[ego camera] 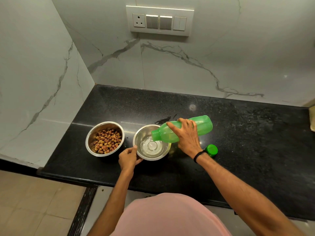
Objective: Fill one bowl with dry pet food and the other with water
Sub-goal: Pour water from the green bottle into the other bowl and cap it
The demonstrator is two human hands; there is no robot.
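Note:
Two steel bowls stand side by side on the black counter (238, 137). The left bowl (90, 142) holds brown dry pet food (107, 141). The right bowl (142, 133) has water (150, 147) in its bottom. My right hand (186, 135) grips a green plastic bottle (202, 126), tipped on its side with the open mouth over the right bowl, and a thin stream of water runs from it into the bowl. My left hand (128, 158) holds the right bowl's near-left rim, thumb on the edge.
The bottle's green cap (212, 149) lies on the counter just right of my right wrist. A wet smear (163, 120) marks the counter behind the bowls. Marble walls close the left side and back, with a switch panel (159, 20) above. The counter's front edge runs near my body.

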